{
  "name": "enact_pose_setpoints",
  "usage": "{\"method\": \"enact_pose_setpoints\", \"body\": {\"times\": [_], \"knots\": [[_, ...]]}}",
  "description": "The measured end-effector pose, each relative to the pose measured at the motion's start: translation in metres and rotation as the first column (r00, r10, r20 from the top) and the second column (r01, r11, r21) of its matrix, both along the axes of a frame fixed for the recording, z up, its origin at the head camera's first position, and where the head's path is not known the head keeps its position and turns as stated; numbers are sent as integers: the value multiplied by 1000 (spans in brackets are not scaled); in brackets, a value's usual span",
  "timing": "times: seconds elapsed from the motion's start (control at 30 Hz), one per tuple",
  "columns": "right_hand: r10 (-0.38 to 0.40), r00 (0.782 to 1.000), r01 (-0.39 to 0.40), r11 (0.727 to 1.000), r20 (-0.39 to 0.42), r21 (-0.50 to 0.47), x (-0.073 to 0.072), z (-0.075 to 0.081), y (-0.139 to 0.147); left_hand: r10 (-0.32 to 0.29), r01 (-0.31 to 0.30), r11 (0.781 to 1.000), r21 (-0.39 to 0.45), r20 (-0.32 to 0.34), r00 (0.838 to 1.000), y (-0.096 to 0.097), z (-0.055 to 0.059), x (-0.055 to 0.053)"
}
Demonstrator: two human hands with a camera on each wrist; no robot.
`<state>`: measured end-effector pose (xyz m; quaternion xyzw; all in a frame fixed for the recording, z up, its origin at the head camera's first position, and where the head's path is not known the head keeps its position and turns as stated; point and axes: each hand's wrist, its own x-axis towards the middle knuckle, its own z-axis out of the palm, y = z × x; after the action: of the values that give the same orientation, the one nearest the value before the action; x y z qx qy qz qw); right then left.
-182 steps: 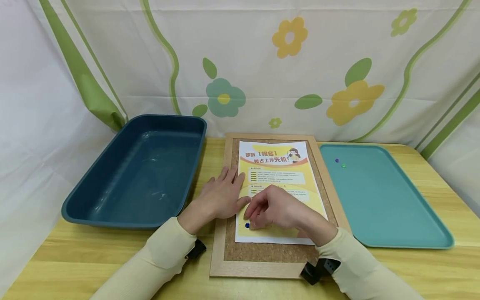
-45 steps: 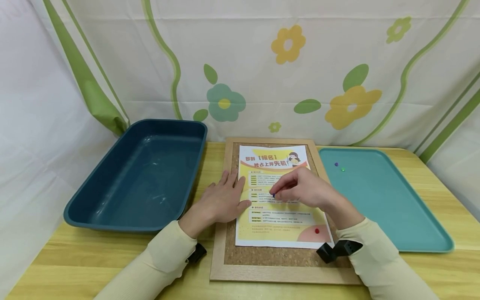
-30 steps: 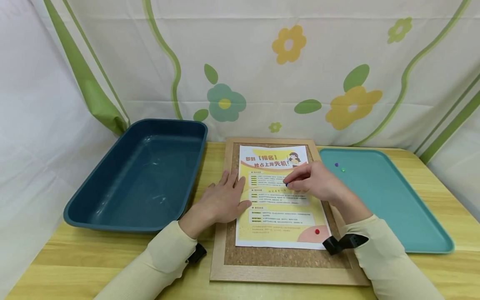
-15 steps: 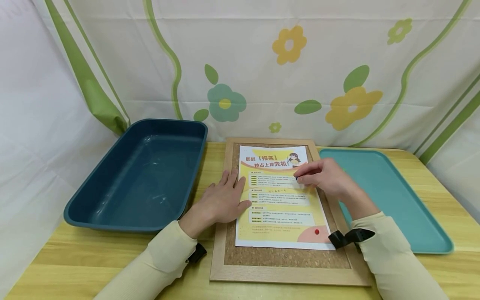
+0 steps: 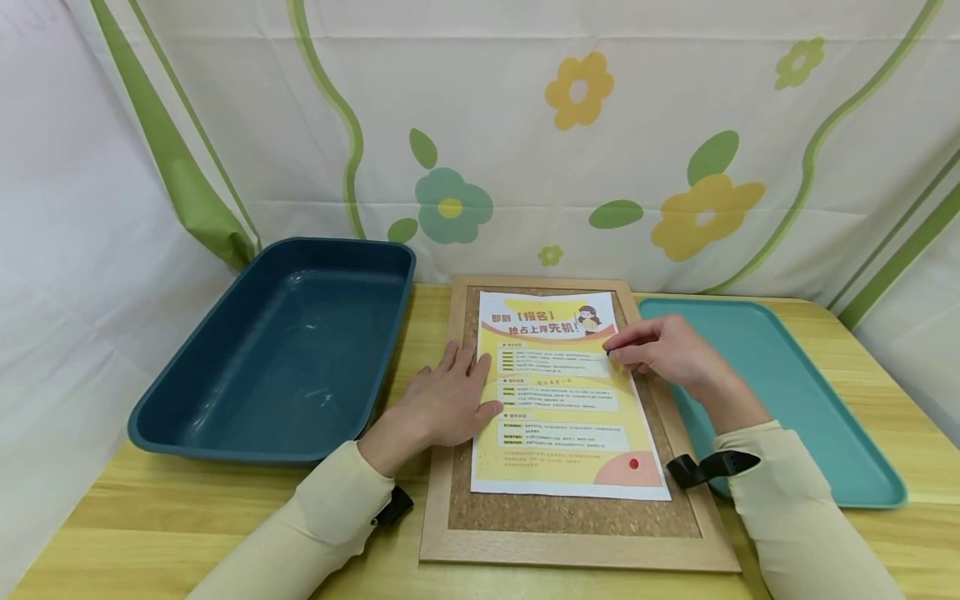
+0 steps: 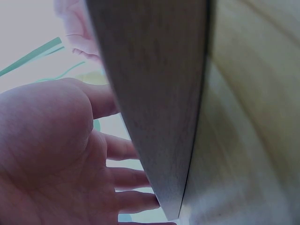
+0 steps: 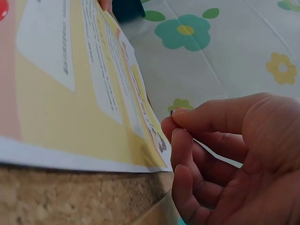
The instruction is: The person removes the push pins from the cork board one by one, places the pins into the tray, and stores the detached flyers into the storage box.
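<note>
My left hand [image 5: 446, 404] rests, fingers spread, on the left side of a wood-framed cork board [image 5: 577, 512] and the edge of a printed poster [image 5: 562, 425]. In the left wrist view its palm [image 6: 47, 131] faces the frame's side [image 6: 150, 84]. Thumb and index finger of my right hand [image 5: 675, 354] pinch a small blue push pin [image 7: 172, 112], mostly covered by the fingertips, near the poster's upper right edge. A red push pin [image 5: 633, 464] sits at the poster's lower right corner.
A deep dark-blue tub [image 5: 270, 358] stands left of the board. At right lies a flat teal tray [image 5: 795, 417], its near-left part behind the right hand and wrist. A flowered curtain [image 5: 510, 125] hangs behind the wooden table [image 5: 150, 533].
The blue push pin, earlier at the poster's lower left, is now in my right hand, which has moved up and right. That hand now covers the tray's purple and green pins. My left hand stays put.
</note>
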<state>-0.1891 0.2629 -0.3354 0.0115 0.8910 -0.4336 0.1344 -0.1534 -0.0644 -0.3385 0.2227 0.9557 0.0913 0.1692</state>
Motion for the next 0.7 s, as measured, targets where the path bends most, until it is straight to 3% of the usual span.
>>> {"method": "enact_pose_setpoints", "body": {"times": [0.7], "knots": [[3, 1000, -3, 1000, 9, 23, -1, 0, 16, 2, -2, 1000, -3, 1, 1000, 0, 0, 1]]}}
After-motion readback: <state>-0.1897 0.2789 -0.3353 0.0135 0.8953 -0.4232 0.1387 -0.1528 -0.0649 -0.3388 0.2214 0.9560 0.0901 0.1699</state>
